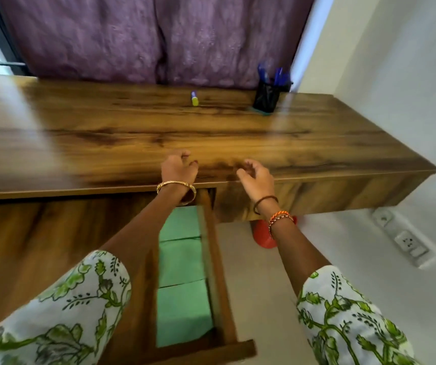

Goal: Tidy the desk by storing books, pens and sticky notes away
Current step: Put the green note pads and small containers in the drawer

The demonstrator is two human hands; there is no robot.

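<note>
Hands over the front edge of the wooden bench (132, 133). Left hand (178, 167) has fingers curled loosely, grasping nothing, gold bangle (176, 186) at the wrist. Right hand (256, 176) is likewise half-curled and empty, thread bands on the wrist. Both sleeves white with green leaf print. Below the left arm a drawer (213, 259) stands pulled out, green sticky-note pads (181, 262) lined up inside, no writing readable on them. On the bench, far side: a yellow highlighter (194, 98) with purple end lying alone, label blurred. To its right, well apart, a black mesh pen holder (267, 97) upright with blue pens (277, 75) in it. Purple curtain (145, 38) behind. Red object (263, 237) on the floor under the bench; wall socket (406, 239) at right. No brand legible anywhere.
</note>
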